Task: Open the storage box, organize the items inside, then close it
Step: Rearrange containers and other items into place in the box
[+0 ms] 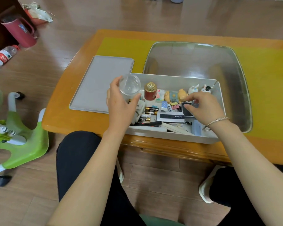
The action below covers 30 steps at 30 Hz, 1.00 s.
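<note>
Head view: the open storage box is seen on the table, its lid laid just left. A clear cup is gripped by the left hand; the right hand is curled over a dark device, contact unclear.

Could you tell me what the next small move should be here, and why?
Probably set the clear cup down in the box's left end. The left hand holds it above the batteries, the lid is already off, and the right hand is busy among the small items.
</note>
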{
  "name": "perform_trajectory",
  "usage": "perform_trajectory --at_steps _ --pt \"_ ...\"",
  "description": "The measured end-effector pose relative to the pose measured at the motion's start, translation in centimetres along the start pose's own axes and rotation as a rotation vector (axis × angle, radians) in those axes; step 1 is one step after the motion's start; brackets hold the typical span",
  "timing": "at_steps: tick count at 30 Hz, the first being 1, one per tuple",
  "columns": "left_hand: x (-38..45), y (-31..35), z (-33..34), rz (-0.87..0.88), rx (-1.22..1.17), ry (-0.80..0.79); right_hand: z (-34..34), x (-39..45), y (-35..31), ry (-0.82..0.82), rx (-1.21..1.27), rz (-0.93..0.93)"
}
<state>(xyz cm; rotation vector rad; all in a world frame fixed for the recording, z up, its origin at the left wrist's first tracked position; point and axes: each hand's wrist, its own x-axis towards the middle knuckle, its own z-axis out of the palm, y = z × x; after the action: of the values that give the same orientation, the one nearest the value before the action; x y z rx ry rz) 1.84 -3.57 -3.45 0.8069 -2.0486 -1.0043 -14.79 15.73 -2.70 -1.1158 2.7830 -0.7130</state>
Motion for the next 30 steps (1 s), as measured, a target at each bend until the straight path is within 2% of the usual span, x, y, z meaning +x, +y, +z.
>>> perform_trajectory --at_steps 2,5,10,15,19,25,30 --pt "0.0 -0.4 0.1 0.008 0.068 0.012 0.8 0.6 -0.9 -0.014 0.027 -0.004" --pt "-0.4 -0.7 0.5 0.039 0.058 -0.084 2.3 1.7 -2.7 -0.081 0.019 -0.063" --pt "-0.4 -0.9 0.7 0.046 0.097 -0.108 5.0 4.1 -5.7 -0.16 -0.158 -0.197" --pt "-0.3 -0.9 0.6 0.005 0.139 -0.104 6.7 5.0 -6.7 -0.284 -0.326 -0.154" --pt "-0.3 -0.9 0.6 -0.003 0.149 -0.112 6.8 4.9 -6.7 -0.247 -0.283 -0.118" --pt "-0.4 -0.8 0.6 -0.01 0.162 -0.114 6.1 4.7 -6.6 -0.191 -0.274 -0.163" --pt "-0.4 -0.8 0.6 0.001 0.187 -0.112 4.6 3.9 -6.0 0.008 -0.108 -0.164"
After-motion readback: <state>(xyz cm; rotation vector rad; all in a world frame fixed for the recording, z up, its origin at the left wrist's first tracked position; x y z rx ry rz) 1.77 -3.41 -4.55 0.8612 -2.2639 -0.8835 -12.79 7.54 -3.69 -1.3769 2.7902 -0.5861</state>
